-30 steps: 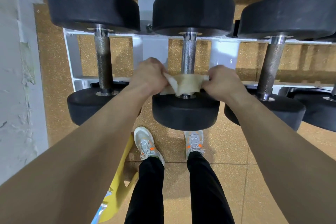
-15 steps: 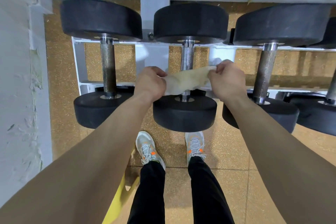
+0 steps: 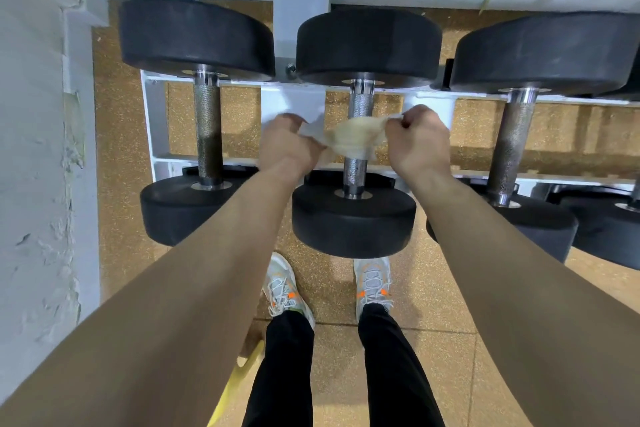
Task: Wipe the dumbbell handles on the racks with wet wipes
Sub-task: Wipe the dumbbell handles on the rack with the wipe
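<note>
Three black dumbbells lie across a white rack. A yellowed wet wipe is stretched over the knurled steel handle of the middle dumbbell, about halfway along it. My left hand grips the wipe's left end and my right hand pinches its right end. The left dumbbell's handle and the right dumbbell's handle are bare. The wipe hides the stretch of handle under it.
A white peeling wall stands close on the left and behind the rack. More dumbbells continue to the right. My two shoes stand on the speckled tan floor below the rack. A yellow object lies by my left leg.
Both hands have drawn the wipe up the middle handle, from its near end by the front plate to about halfway. The handle's lower part now shows.
</note>
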`<state>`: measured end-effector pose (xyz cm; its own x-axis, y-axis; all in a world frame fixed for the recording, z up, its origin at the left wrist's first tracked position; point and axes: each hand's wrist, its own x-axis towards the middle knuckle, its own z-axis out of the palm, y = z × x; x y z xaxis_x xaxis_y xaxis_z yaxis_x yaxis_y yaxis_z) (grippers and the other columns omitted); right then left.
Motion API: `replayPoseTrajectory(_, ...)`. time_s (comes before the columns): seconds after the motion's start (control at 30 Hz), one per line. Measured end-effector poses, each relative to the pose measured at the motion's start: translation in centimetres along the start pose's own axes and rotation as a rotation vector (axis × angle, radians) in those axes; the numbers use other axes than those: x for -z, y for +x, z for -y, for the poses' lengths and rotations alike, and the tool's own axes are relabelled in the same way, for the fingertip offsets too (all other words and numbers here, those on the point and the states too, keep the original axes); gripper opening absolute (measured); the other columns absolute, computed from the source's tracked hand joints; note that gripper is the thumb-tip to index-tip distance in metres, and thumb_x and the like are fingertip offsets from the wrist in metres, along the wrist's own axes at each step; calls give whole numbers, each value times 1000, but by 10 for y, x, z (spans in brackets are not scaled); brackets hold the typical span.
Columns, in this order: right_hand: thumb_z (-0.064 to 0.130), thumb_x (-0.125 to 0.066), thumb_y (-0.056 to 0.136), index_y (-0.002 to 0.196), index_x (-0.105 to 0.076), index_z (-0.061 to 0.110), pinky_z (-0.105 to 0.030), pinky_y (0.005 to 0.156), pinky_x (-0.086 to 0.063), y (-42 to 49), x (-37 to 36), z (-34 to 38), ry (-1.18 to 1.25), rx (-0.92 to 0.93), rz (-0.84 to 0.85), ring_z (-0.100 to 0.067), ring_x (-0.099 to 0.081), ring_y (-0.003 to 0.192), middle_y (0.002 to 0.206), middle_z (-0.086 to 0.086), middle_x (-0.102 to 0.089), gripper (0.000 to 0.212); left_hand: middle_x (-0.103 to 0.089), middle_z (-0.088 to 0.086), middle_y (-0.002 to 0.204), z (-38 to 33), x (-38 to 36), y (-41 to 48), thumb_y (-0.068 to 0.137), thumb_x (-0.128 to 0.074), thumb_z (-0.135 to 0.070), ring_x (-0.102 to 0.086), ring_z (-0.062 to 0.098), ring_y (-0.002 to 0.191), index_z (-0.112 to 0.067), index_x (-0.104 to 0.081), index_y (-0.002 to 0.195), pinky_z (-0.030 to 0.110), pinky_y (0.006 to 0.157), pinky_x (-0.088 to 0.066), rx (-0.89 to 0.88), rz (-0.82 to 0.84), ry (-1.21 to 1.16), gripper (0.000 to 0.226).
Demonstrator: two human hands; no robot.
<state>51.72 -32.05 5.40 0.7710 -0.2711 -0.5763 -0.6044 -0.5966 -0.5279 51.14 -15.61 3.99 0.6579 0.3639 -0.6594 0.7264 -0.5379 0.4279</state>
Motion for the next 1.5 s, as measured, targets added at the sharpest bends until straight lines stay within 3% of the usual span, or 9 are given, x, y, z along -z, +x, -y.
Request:
replayPoseTrajectory(0.1,24,-48,95,77,-53,16,-30,56,-33,-15,3,4,-32,30,107,-25,-53,71,72,0,-54,20,-64,8,114,5,2,-13,95,-57,-17,-61,30,109,-12,-60,113,30,80,-45,-50,-47,302,19)
replayPoseTrajectory(0.27,15,-47,96,144,-48,20,-34,93,-44,-53,27,3,-51,51,171,-21,-55,117,135,0,-56,48,-67,-4,84,-6,31,-61,74,-77,-26,-64,15,79,-17,-61,88,28,65,-52,-115,79,-162,23)
replayPoseTrajectory(0.47,24,-66,75,153,-35,38,-34,120,-19,-109,71,8,35,396,506,-8,-14,146,151,18,-19,85,-64,-4,72,-28,58,-138,85,-69,-12,-61,13,68,-10,-62,86,32,58,-48,-277,79,-195,8)
replayPoseTrajectory(0.67,69,-85,55,140,-48,41,-27,108,-40,-126,115,21,105,351,644,1,-49,129,138,20,-51,96,-62,-6,86,-57,70,-165,95,-59,-26,-60,12,80,-21,-61,100,24,64,-45,-75,24,-230,7)
replayPoseTrajectory(0.77,36,-91,70,125,-61,29,-30,90,-56,-124,124,28,211,251,620,-13,-68,100,116,3,-69,63,-62,-11,90,-75,76,-180,90,-58,-20,-58,5,83,-25,-64,98,23,61,-42,-85,49,-203,11)
replayPoseTrajectory(0.9,5,-62,93,97,-70,12,-35,87,-58,-115,137,30,295,131,529,-15,-72,84,89,0,-74,11,-64,-6,78,-84,82,-195,91,-63,-29,-56,11,71,-18,-72,88,24,58,-41,-92,71,-292,14)
replayPoseTrajectory(1.03,12,-53,97,97,-63,10,-46,94,-58,-112,141,22,545,-175,435,-31,-72,97,97,-11,-69,10,-58,-2,76,-75,77,-201,85,-64,-32,-51,19,73,-10,-65,76,30,64,-37,12,145,-424,24)
replayPoseTrajectory(1.27,54,-72,83,112,-68,13,-45,102,-52,-136,124,-10,678,-86,535,-30,-70,108,108,-10,-74,51,-72,10,107,-55,58,-209,70,-75,-44,-69,29,94,-17,-71,109,40,72,-60,269,237,-844,47)
replayPoseTrajectory(1.5,19,-69,80,128,-62,-3,-49,96,-47,-133,130,-37,828,-147,711,-31,-62,108,116,-15,-65,54,-72,13,114,-31,46,-209,104,-52,-34,-71,28,98,-11,-62,129,39,64,-58,180,383,-1133,36)
